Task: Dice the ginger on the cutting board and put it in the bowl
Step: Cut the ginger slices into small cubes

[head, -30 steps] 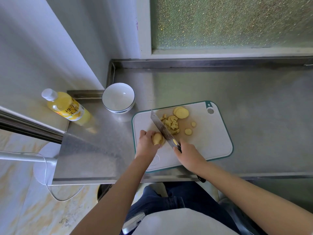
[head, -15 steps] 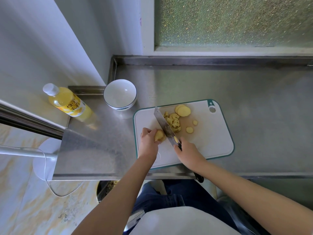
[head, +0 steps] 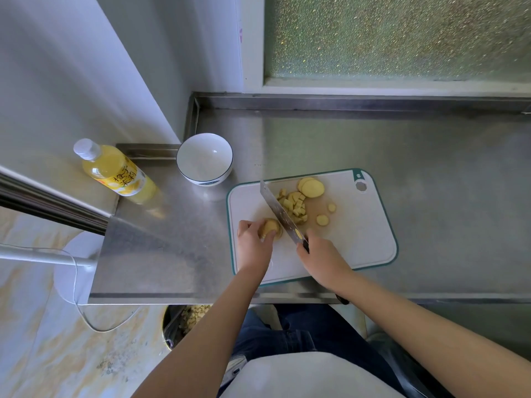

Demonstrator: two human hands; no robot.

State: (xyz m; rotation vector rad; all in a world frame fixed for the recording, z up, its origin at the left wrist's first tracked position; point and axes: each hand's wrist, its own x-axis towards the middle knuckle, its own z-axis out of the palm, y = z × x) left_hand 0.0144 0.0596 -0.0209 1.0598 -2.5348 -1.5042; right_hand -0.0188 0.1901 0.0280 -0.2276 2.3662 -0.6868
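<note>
A white cutting board (head: 359, 242) with a teal rim lies on the steel counter. My left hand (head: 253, 239) pins a chunk of ginger (head: 271, 226) to the board's left part. My right hand (head: 321, 258) grips the handle of a cleaver (head: 280, 212), whose blade runs just right of the chunk. Right of the blade lie a heap of diced ginger (head: 294, 206), two big slices (head: 311, 186) and two small round slices (head: 323, 219). An empty white bowl (head: 204, 158) stands beyond the board's left corner.
A bottle of yellow drink (head: 115, 172) lies tilted at the counter's left end, beside the wall. A bin with scraps (head: 186, 320) sits on the floor under the counter edge. Bare steel counter (head: 445, 168) stretches to the right and back, toward a frosted window.
The cleaver blade has shifted slightly along the ginger chunk while my left hand keeps holding it. The view has drifted a little; the pieces on the board stay put.
</note>
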